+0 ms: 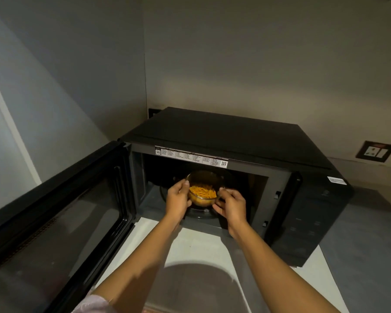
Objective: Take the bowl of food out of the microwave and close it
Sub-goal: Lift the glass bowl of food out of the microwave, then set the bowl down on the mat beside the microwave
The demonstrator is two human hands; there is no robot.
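Note:
A clear glass bowl holding orange-yellow food sits inside the black microwave, above the round glass turntable. My left hand grips the bowl's left rim, thumb over the edge. My right hand holds the bowl's right side with its fingers curled around the rim. Both forearms reach in through the cavity opening. The microwave door is swung wide open to the left, its window facing up toward me.
The microwave stands on a pale counter in a wall corner. Its control panel is on the right front. A wall socket plate is at the right, and grey counter surface lies beside the microwave.

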